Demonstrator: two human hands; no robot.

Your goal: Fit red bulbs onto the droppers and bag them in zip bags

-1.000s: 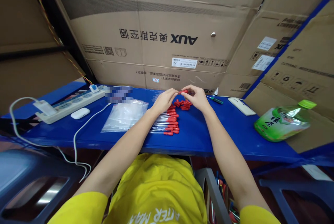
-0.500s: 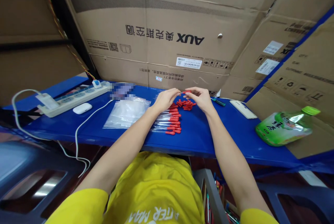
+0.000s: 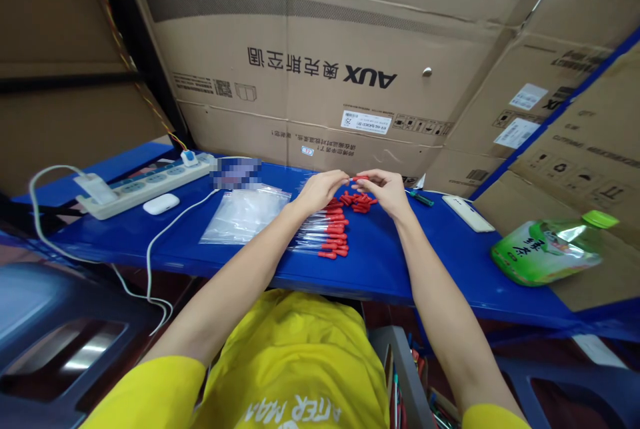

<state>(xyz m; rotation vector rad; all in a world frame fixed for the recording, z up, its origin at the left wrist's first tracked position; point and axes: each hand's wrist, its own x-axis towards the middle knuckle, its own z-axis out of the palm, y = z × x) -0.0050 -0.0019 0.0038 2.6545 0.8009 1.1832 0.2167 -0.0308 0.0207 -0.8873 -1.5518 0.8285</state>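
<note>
Evidently little has changed over the last second: the view has turned slightly, while our hands keep the same place, so we judge that the handling of this red bulb [image 3: 360, 178] is not yet finished. Our right grip [image 3: 389, 190] is pinched closed on the bulb, whose narrow end seems to point toward our left grip [image 3: 324, 190]. There the fingertips are drawn together just beside it, but we cannot tell whether they hold a thin tube.

Just below the right grip, toward us, lie the loose red bulbs [image 3: 359, 203] in a small heap. Below the left grip, a row of red-ended clear tubes [image 3: 327, 236] reaches toward the near edge, and beyond it to the left lie the clear bags [image 3: 245, 216].

Behind both grips, the carton [image 3: 300, 109] stands as a wall, so we have little depth that way. The widest open room is nearer us, where the bare blue surface [image 3: 377, 259] shows between the row and our right forearm. Right of the right grip, a green-handled tool [image 3: 421, 198] lies near.
</note>
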